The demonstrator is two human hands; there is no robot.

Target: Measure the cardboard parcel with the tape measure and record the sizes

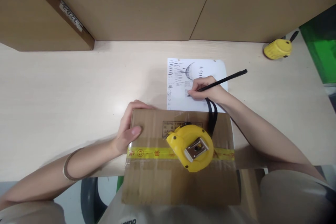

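Note:
A small cardboard box (154,178) sealed with yellow tape lies at the near table edge, partly over my lap. My left hand (130,127) grips its far left corner, thumb on top. A yellow tape measure (191,147) with a metal clip rests on the box lid, its black strap (212,115) running toward my right wrist. My right hand (206,89) holds a black pen (225,78), tip down on a white sheet of paper (181,77) covered with pen marks and a sketch, just beyond the box.
Large cardboard boxes (147,3) stand along the back of the light wooden table (65,87), one more at the far left (39,14). A second yellow tape measure (278,49) lies at the back right, next to a green object (321,49).

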